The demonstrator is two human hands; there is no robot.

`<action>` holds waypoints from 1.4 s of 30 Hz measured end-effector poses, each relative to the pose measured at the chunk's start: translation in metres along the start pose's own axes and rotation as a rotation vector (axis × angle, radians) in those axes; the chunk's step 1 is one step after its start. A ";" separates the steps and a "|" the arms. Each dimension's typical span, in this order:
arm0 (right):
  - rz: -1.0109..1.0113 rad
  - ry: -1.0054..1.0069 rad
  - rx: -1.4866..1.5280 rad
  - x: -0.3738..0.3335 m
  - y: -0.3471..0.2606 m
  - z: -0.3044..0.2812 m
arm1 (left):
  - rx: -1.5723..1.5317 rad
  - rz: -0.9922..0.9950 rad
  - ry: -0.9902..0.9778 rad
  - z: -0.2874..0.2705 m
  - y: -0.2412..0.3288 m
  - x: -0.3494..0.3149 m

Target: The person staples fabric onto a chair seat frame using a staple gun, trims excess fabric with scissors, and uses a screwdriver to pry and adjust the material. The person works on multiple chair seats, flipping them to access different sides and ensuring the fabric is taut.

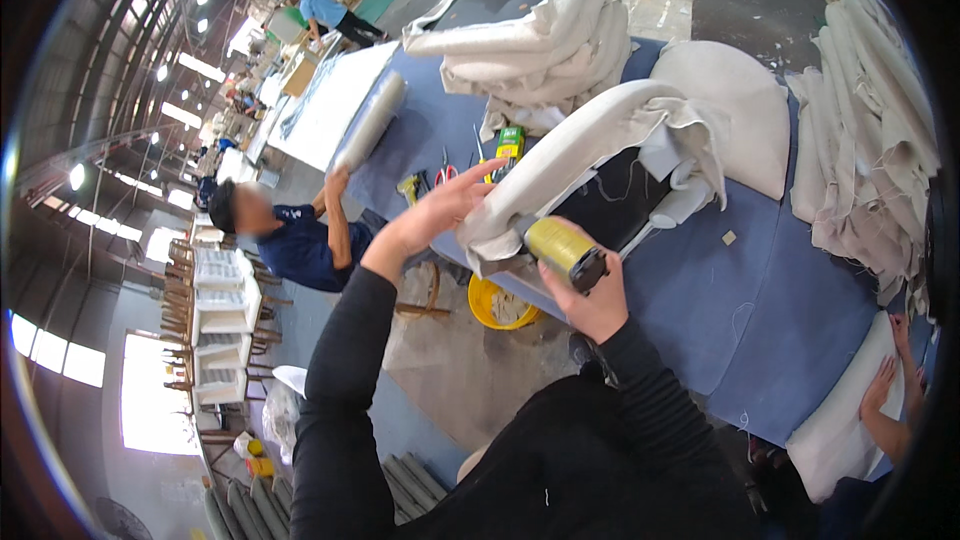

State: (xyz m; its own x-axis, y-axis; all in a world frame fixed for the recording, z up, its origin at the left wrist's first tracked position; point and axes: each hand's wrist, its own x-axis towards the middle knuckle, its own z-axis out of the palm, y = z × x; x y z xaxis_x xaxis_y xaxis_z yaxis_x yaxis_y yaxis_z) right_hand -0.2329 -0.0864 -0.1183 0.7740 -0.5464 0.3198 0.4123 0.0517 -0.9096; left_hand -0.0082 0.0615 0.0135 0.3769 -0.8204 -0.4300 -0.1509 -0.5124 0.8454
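Item: curved padded furniture piece (590, 140), half-clad in beige fabric, lying on the blue worktable (780, 300). All places below are given from this piece.

- Our left hand (435, 210): at its near left end, fingers spread and flat against the fabric, pressing and not gripping.
- Our right hand (590, 295): just below that same end, closed round a yellow cylindrical tool (565, 250) with a black tip; we judge it a spray can or stapler but cannot tell which.
- Cover state: fabric is drawn smooth along the upper curve; at the middle a loose flap (690, 155) hangs free and the dark underside (610, 205) shows. We judge the covering partly done, with flap and near end left to fix.
- Behind it: a heap of beige fabric (540, 45).
- To its right: stacked beige pieces (870, 150).
- Left of it: scissors (445, 172) and a small green and yellow box (510, 143).
- Below it: a yellow bucket (500, 305) on the floor.
- Far left: another person (290, 240) holding a roll (370, 120).
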 end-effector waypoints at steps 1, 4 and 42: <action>0.018 -0.003 -0.018 0.001 -0.002 -0.003 | -0.256 -0.143 -0.014 -0.001 0.000 -0.004; -0.052 -0.035 -0.161 0.007 -0.010 -0.008 | 0.095 -0.194 0.159 0.030 0.003 -0.014; -0.046 -0.109 -0.207 -0.023 -0.023 0.003 | 0.776 0.303 0.499 0.078 -0.014 -0.033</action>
State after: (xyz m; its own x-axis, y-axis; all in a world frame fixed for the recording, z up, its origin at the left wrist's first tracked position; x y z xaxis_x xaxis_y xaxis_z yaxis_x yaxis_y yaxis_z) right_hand -0.2590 -0.0727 -0.1045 0.8088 -0.4497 0.3789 0.3498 -0.1500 -0.9247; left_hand -0.0902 0.0753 -0.0088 0.5402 -0.8347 0.1070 -0.7988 -0.4685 0.3775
